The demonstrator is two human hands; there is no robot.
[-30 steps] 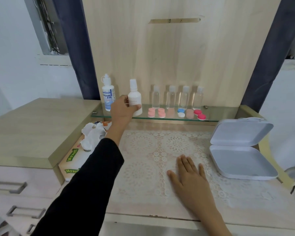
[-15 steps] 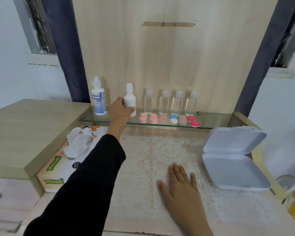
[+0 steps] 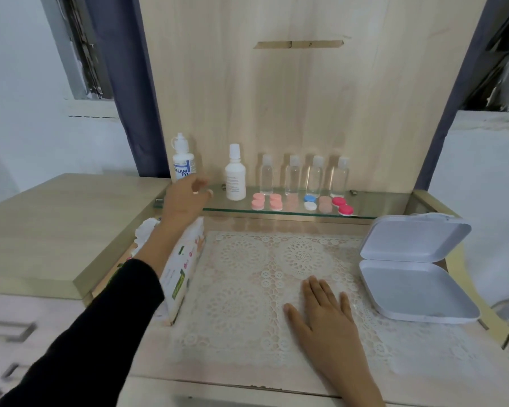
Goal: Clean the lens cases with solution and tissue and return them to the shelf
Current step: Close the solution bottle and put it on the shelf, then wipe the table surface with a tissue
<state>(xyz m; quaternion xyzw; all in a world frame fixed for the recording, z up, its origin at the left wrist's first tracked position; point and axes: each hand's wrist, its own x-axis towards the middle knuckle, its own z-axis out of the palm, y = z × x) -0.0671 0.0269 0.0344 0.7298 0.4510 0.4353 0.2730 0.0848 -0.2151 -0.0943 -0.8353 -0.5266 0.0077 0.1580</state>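
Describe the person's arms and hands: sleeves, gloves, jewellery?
Left arm wears a long black fabric sleeve ending short of the wrist; left hand bare. Right hand and visible forearm bare, no sleeve. No gloves, rings or watch visible.

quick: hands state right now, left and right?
Left hand: open, holds nothing, by the glass shelf.
Right hand: open, flat on the lace mat.
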